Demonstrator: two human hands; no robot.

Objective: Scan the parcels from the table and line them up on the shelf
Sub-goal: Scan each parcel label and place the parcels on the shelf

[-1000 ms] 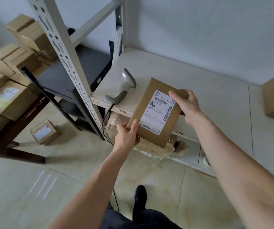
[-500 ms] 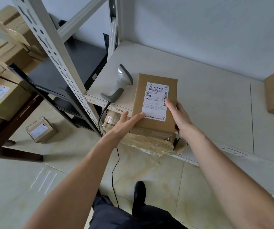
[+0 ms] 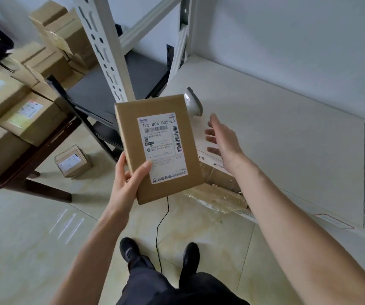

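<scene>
My left hand grips the lower left corner of a flat brown parcel, thumb on its white barcode label, which faces up at me. The parcel hangs in the air in front of the shelf's front edge. My right hand is off the parcel, fingers spread and relaxed, over the white shelf board. Just beyond it the grey head of the handheld scanner peeks out from behind the parcel's top right corner; the rest of the scanner is hidden.
Several labelled cartons are stacked on a dark wooden table at the left. One small carton lies on the tiled floor. A perforated shelf upright stands ahead. A tape-wrapped package sits under the shelf board. The scanner cable hangs down.
The parcel was lifted off the shelf edge and moved left, held by my left hand alone. My right hand let go of it and now hovers open near the scanner.
</scene>
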